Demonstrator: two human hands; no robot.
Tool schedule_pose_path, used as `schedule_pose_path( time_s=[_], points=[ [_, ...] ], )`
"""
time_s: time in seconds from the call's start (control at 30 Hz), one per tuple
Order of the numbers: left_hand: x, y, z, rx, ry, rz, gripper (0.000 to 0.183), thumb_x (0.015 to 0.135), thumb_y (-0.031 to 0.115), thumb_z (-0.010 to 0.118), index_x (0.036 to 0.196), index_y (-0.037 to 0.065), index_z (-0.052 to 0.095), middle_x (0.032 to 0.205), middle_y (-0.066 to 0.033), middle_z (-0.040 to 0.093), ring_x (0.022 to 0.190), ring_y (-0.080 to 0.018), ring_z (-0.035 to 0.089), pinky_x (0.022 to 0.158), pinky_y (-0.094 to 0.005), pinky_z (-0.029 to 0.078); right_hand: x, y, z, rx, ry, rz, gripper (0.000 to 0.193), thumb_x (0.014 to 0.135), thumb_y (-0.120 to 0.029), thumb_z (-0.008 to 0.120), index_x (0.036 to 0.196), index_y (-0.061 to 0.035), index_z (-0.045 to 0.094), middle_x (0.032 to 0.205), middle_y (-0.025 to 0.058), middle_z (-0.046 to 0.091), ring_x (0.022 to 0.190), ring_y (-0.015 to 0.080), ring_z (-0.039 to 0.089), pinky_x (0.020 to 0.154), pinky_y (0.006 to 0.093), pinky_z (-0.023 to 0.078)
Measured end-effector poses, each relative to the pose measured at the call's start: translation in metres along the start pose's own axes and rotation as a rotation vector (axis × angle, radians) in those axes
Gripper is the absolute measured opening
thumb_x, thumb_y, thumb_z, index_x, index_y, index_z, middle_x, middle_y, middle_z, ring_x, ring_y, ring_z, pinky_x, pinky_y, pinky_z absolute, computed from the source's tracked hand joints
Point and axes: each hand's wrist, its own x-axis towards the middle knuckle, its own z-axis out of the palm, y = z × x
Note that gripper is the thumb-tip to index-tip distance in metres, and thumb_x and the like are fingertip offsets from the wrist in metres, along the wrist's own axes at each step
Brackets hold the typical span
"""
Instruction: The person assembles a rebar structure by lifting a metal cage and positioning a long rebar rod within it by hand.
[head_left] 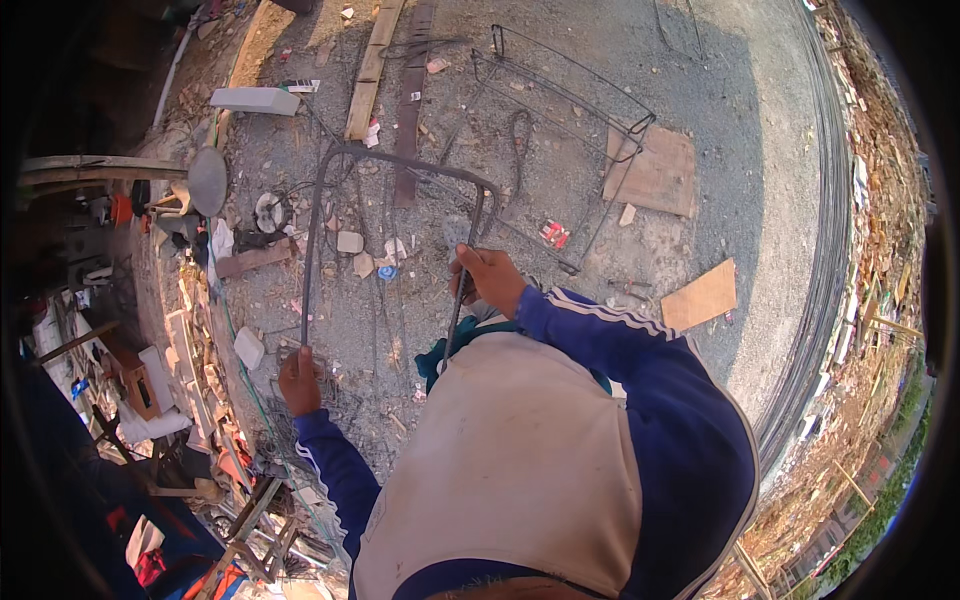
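Observation:
A dark steel bar (312, 225), bent into a squared U shape, is held up in front of me over the gravel. Its left leg runs down into my left hand (299, 381), whose fingers are wrapped round the lower end. My right hand (490, 279) grips the other leg below the bent corner. From there the bar passes down close to my shirt. A second, thinner length shows beside this leg; whether it is a separate bar I cannot tell. A wire-like frame of thin bent rods (570, 95) lies on the ground ahead.
Wooden planks (375, 70) and a white block (255, 101) lie ahead. Flat brown boards (655, 172) rest to the right, beyond which long dark rods (826, 220) run along the edge. Rubble, scrap wood and a round grey disc (208, 181) crowd the left.

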Motion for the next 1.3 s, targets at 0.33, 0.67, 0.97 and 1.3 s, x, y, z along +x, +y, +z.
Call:
schedule_pose_path(
  time_s=[0.33, 0.67, 0.97, 1.3],
  points=[
    [0.215, 0.134, -0.043, 0.076, -0.106, -0.011, 0.041, 0.092, 0.037, 0.055, 0.075, 0.000, 0.060, 0.053, -0.0009, 0.050, 0.044, -0.0081, 0.045, 0.043, -0.0238, 0.035, 0.136, -0.132, 0.065, 0.114, -0.030, -0.120, 0.046, 0.096, -0.044, 0.046, 0.088, 0.0002, 0.059, 0.070, 0.0081, 0.064, 0.059, 0.0147, 0.062, 0.055, 0.0283, 0.052],
    [0.412, 0.287, 0.074, 0.146, -0.486, 0.342, 0.041, 0.091, 0.038, 0.056, 0.078, 0.000, 0.061, 0.051, -0.0003, 0.049, 0.042, -0.0075, 0.043, 0.042, -0.0237, 0.035, 0.202, -0.178, 0.058, 0.340, 0.290, -0.279, 0.044, 0.096, -0.042, 0.046, 0.089, -0.0003, 0.058, 0.070, 0.0079, 0.063, 0.060, 0.0148, 0.061, 0.057, 0.0292, 0.053],
    [0.557, 0.347, 0.213, 0.370, -0.676, 0.643, 0.049, 0.090, 0.045, 0.056, 0.069, 0.001, 0.059, 0.059, 0.0010, 0.046, 0.060, -0.0076, 0.040, 0.056, -0.0262, 0.035, 0.293, -0.192, 0.059, 0.466, 0.627, -0.263, 0.042, 0.095, -0.041, 0.048, 0.081, -0.0033, 0.062, 0.071, 0.0053, 0.064, 0.060, 0.0126, 0.061, 0.052, 0.0276, 0.051],
    [0.718, 0.324, 0.305, 0.478, -0.867, 0.699, 0.055, 0.090, 0.049, 0.053, 0.069, -0.002, 0.052, 0.060, -0.0105, 0.047, 0.059, -0.0156, 0.042, 0.058, -0.0343, 0.038, 0.437, -0.207, 0.081, 0.706, 0.751, 0.125, 0.040, 0.094, -0.044, 0.048, 0.092, -0.0052, 0.060, 0.080, 0.0076, 0.066, 0.065, 0.0181, 0.063, 0.056, 0.0332, 0.052]
  ],
)
